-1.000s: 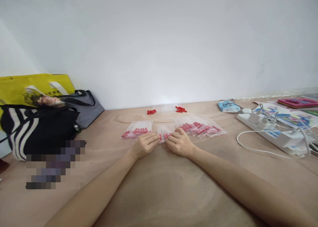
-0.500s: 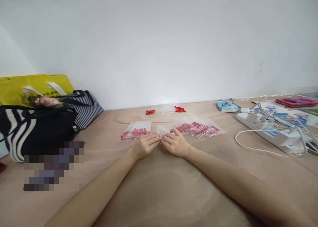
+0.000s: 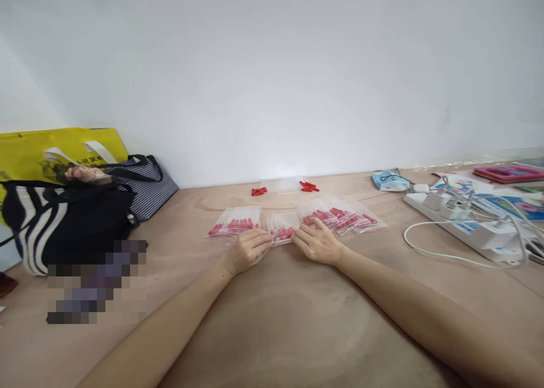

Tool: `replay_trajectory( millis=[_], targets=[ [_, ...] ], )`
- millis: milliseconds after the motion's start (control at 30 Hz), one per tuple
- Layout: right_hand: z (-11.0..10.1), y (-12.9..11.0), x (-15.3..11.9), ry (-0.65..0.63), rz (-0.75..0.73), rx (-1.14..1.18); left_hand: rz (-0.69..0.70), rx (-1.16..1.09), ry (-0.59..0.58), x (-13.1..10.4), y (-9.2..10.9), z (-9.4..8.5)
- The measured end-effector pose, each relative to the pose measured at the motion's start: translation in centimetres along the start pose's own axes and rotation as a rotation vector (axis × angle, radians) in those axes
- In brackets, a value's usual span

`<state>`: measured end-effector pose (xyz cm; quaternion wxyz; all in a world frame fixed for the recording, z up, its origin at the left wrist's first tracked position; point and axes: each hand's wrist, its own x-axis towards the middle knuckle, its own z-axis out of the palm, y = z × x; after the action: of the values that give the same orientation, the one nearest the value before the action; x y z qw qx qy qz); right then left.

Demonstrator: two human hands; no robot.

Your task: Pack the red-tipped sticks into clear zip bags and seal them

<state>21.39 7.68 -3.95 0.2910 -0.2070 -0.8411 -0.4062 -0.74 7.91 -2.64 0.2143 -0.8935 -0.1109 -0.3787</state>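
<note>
A clear plastic zip bag (image 3: 282, 224) with several red-tipped sticks in it lies flat between my hands. My left hand (image 3: 250, 248) pinches its near left corner. At the near right edge, the fingers of my right hand (image 3: 318, 243) are closed on the same bag. Left of it lie similar filled bags (image 3: 240, 220), close to my left fingers. More filled bags (image 3: 342, 216) overlap one another beyond and right of my right hand.
Two small piles of red pieces, left (image 3: 259, 191) and right (image 3: 309, 186), flank clear sticks (image 3: 287, 186) near the wall. At right stand a white power strip (image 3: 459, 229) with cables and a blue face mask (image 3: 390, 181). Several bags, one black (image 3: 85, 229), sit at left.
My right hand has slid to the right along the bag's near edge, away from my left hand. More of the bag and its red tips now shows between them.
</note>
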Motion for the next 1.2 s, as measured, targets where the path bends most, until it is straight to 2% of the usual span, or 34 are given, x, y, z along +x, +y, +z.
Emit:
replay_trajectory(
  millis=[167, 467, 567, 667, 833, 967, 1100, 1200],
  targets=[
    [-0.5, 0.6, -1.2, -0.027, 0.042, -0.004, -0.018, -0.002, -0.020, -0.1, 0.1, -0.2],
    [0.3, 0.7, -1.4, -0.046, 0.174, 0.048, -0.103, 0.019, -0.063, -0.8, -0.4, 0.4],
    [0.1, 1.3, -1.7, -0.080, 0.257, 0.162, -0.170, 0.113, -0.146, -0.8, -0.3, 0.4],
    [-0.5, 2.4, -2.6, -0.180, 0.367, 0.260, -0.263, 0.194, -0.237, -0.3, 0.5, 0.3],
    [-0.9, 3.9, -4.2, -0.289, 0.512, 0.292, -0.325, 0.051, -0.505, 1.6, 2.6, 0.6],
    [-0.2, 3.7, -4.2, -0.329, 0.561, 0.226, -0.438, -0.033, -0.664, 2.9, 2.5, 1.5],
    [0.5, 3.2, -3.8, -0.323, 0.561, 0.165, -0.513, -0.059, -0.665, 3.2, 1.5, 2.2],
    [0.3, 3.0, -4.0, -0.278, 0.528, 0.184, -0.506, -0.065, -0.552, 2.8, 1.2, 2.4]
  ],
)
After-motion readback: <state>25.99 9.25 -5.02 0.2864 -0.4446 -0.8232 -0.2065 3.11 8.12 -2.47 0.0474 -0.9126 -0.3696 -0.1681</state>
